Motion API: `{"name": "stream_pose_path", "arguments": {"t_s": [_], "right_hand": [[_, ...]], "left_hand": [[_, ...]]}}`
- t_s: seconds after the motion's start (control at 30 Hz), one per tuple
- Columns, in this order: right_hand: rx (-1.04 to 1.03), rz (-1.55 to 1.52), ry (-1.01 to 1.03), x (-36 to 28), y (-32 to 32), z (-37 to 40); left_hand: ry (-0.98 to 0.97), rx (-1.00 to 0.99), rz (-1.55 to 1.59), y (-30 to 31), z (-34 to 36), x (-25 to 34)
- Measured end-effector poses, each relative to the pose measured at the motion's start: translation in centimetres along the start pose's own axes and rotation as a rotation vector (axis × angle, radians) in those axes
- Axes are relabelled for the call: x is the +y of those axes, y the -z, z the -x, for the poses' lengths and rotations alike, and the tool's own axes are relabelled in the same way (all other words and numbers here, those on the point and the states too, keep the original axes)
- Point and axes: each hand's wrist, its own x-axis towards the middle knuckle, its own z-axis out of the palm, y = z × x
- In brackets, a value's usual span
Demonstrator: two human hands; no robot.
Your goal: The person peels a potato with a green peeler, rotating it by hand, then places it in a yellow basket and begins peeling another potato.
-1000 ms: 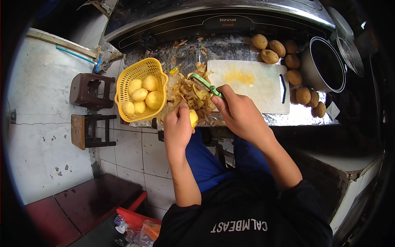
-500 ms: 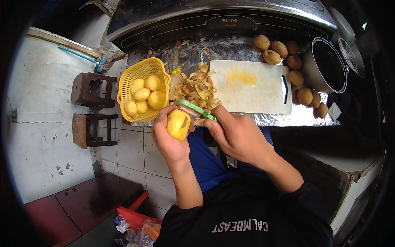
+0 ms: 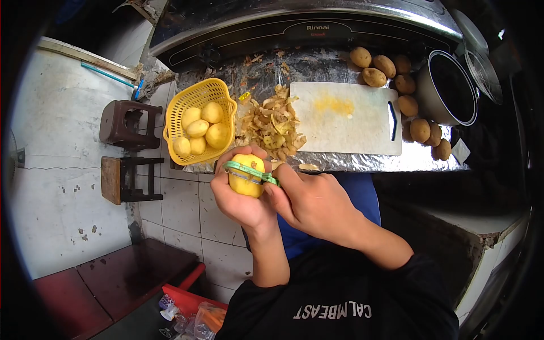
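Cupped in my left hand (image 3: 242,205) is a mostly peeled yellow potato (image 3: 246,188), with a small brown patch of skin near its top. My right hand (image 3: 310,198) grips the handle of a green peeler (image 3: 271,179), whose head lies across the potato. Both hands are just in front of the counter's near edge. Beyond them a heap of potato peels (image 3: 275,122) lies between a yellow basket (image 3: 170,122) and a white cutting board (image 3: 351,133). Several peeled potatoes (image 3: 216,136) rest in the basket.
Unpeeled potatoes (image 3: 420,130) sit along the board's right side, beside a metal pot (image 3: 428,93). A Rinnai stove (image 3: 317,34) stands at the back of the foil-covered counter. Two stools (image 3: 116,122) are on the floor at left, with a dark red table (image 3: 119,277) lower left.
The peeler has moved left and down, from above the potato onto its surface. My right hand has come closer to my left, and the potato has turned in my grip.
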Motion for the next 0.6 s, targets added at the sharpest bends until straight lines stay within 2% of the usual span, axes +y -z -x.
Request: {"name": "stream_pose_path", "arguments": {"t_s": [0.07, 0.13, 0.17, 0.27, 0.33, 0.37, 0.43, 0.5, 0.57, 0.6], "right_hand": [[-0.018, -0.024, -0.022, 0.0, -0.1, -0.2], [0.009, 0.017, -0.031, 0.1, -0.3, -0.5], [-0.035, 0.008, -0.109, 0.7, 0.4, -1.3], [-0.017, -0.086, -0.076, 1.4, 0.2, -1.2], [0.019, -0.108, -0.129, 1.6, 0.3, -1.2], [0.021, -0.104, -0.13, 1.9, 0.4, -1.4], [0.085, -0.115, -0.164, 2.6, 0.5, -2.4], [0.086, -0.074, -0.187, 3.9, 0.1, -3.5], [0.119, 0.193, -0.133, 5.3, -0.5, -4.5], [0.057, 0.364, -0.158, 5.6, -0.5, -5.0]], "left_hand": [[-0.004, 0.01, 0.01, -0.1, -0.1, -0.2], [-0.105, 0.034, -0.074, -0.4, -0.1, -0.2], [-0.133, 0.189, 0.071, -1.2, 0.6, -0.5], [-0.101, 0.167, 0.019, -0.8, 0.4, 0.1], [0.011, 0.05, 0.11, -0.6, -0.2, 0.2], [0.012, 0.047, 0.113, -0.4, -0.6, 0.0], [-0.022, -0.108, 0.067, 0.8, -1.9, -0.8], [-0.011, -0.138, 0.073, 1.8, -3.0, -1.5], [-0.02, -0.019, 0.029, 1.9, -3.6, -1.6], [-0.019, -0.001, -0.001, 2.2, -3.6, -1.3]]}}
